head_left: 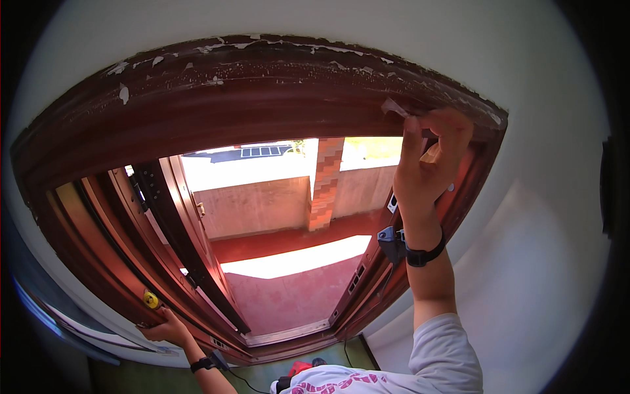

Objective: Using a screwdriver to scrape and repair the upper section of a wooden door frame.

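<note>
My right hand point(430, 157) is raised to the dark red-brown door frame point(262, 108), near its upper right corner. Thumb and fingers are pinched together at a thin translucent strip point(394, 107), whose free end curls out to the left against the frame. Down at the lower left, my left hand point(167, 328) is against the frame's left side. Its fingers are closed at a small round yellow thing with a dark centre point(151, 300), partly hidden by them; its kind is too small to make out. Both wrists wear dark bands.
The door leaf point(190, 230) stands open on the left. Beyond the doorway are a low wall point(256, 207), a brick pillar point(325, 184) and a reddish floor point(282, 299). White wall point(525, 262) borders the frame on the right. Flaked white patches point(124, 94) mark the top trim.
</note>
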A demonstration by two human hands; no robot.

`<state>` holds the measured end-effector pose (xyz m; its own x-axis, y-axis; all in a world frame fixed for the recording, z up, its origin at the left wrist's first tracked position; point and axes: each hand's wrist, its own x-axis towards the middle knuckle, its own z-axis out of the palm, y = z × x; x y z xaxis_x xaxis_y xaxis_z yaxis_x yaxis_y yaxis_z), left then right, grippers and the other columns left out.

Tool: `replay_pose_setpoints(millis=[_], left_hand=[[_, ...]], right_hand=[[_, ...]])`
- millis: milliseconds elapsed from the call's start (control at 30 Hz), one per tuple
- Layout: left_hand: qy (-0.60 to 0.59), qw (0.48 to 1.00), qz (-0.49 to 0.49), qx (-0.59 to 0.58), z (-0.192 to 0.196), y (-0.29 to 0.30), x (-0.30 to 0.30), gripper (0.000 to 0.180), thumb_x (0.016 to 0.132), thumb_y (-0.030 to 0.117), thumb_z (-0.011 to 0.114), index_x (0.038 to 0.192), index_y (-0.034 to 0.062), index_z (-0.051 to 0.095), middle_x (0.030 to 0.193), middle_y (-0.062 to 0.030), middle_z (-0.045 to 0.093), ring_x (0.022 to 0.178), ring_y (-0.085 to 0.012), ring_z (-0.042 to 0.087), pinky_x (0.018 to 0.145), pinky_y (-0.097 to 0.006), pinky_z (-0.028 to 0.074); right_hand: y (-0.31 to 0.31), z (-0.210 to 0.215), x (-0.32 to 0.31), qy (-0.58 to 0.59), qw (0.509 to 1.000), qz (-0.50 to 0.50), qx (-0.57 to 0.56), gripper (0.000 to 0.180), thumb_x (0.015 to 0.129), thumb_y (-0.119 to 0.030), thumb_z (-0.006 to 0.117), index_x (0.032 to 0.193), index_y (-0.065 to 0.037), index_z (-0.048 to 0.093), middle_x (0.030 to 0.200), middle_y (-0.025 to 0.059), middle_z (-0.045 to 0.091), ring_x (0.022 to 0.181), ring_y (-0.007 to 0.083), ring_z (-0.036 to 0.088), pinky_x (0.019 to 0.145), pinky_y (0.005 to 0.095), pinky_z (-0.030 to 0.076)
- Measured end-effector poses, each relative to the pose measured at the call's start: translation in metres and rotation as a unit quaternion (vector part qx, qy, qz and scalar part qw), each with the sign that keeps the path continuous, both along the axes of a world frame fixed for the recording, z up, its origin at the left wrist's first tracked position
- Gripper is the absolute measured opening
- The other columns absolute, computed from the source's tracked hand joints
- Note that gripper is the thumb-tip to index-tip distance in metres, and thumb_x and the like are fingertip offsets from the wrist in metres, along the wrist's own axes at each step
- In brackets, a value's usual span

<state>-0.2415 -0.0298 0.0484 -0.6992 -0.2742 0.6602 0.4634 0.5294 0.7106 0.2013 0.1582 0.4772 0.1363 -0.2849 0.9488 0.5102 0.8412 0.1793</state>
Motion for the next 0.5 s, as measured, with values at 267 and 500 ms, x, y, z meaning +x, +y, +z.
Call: replay_pose_setpoints(millis=[267, 500], left_hand=[[0.012, 1.0, 0.007, -0.001, 0.0, 0.002, -0.001, 0.1, 0.08, 0.041, 0.075, 0.144, -0.0121, 0.021, 0.125, -0.028, 0.041, 0.116, -0.0449, 0.043, 0.096, -0.055, 0.04], [0.011, 1.0, 0.012, -0.008, 0.0, 0.0, -0.001, 0.099, 0.08, 0.04, 0.074, 0.145, -0.0121, 0.021, 0.125, -0.0279, 0.041, 0.116, -0.0445, 0.045, 0.095, -0.053, 0.042]], right_hand=[[0.005, -0.007, 0.03, -0.001, 0.999, 0.034, -0.031, 0.014, 0.087, -0.002, 0.07, 0.096, -0.006, 0.059, 0.107, 0.0093, 0.05, 0.094, 0.0194, 0.05, 0.082, 0.0309, 0.042], [0.007, -0.014, 0.063, 0.001, 0.999, -0.008, -0.05, 0.011, 0.088, -0.001, 0.067, 0.095, -0.003, 0.058, 0.105, 0.0098, 0.05, 0.094, 0.018, 0.051, 0.083, 0.0293, 0.043]])
